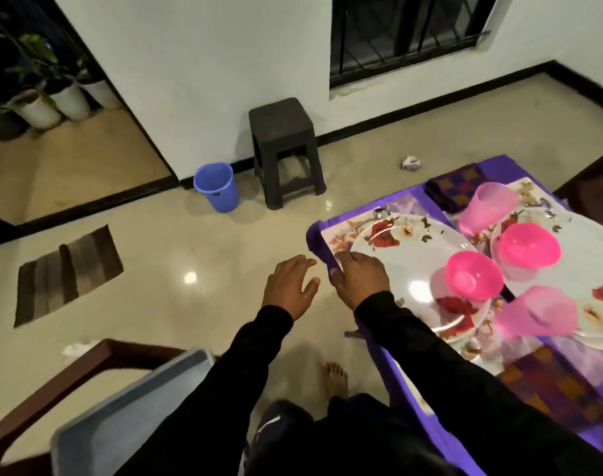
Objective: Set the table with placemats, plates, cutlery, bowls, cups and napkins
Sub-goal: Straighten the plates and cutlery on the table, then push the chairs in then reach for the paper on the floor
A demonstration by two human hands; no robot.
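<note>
The left hand [290, 285] hovers over the floor just off the table corner, fingers spread and loose, holding nothing; the right hand [358, 278] pinches the purple tablecloth [315, 240] at that corner, beside the near plate [413, 266]; a spoon [368, 219] lies along the plate's far rim, bowl end pointing away toward the wall, its long axis running left to right; two pink bowls [473, 276] sit on the plates, pink cups [487, 207] beside them; a dark stool [284, 149] and blue bucket [217, 185] stand on the glossy tiled floor [155, 262] by the white wall.
</note>
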